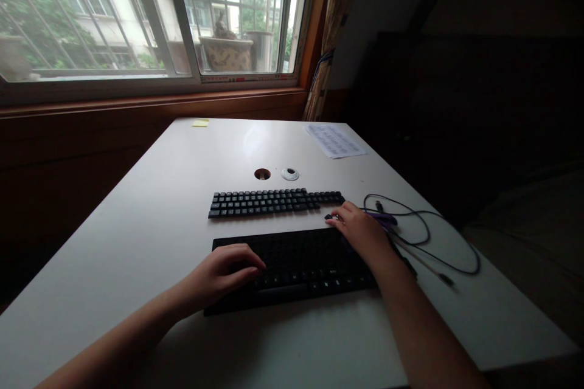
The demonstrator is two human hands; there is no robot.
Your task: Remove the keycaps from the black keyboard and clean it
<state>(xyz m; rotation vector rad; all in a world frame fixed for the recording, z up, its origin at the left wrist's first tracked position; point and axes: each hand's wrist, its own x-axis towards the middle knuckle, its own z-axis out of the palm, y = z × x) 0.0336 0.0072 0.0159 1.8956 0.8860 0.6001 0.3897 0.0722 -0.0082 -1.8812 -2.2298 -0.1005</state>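
A black keyboard (296,252) lies in front of me; its upper area looks bare of keycaps, while the lower rows still carry some. My left hand (230,267) rests over its left side, fingers loosely bent and thumb apart, with nothing visible in it. Beyond the keyboard, loose black keycaps (264,202) stand in tidy rows on the table. At the right end of those rows, my right hand (358,230) pinches a small black keycap (328,217) between thumb and fingers, just above or on the tabletop; I cannot tell which.
Right of my right hand lie a purple object (387,219), partly hidden, and a looped black cable (429,237). Farther back on the white table (150,194) are a round hole (262,174), a white ring cover (290,174), printed paper (335,141) and yellow sticky notes (200,123).
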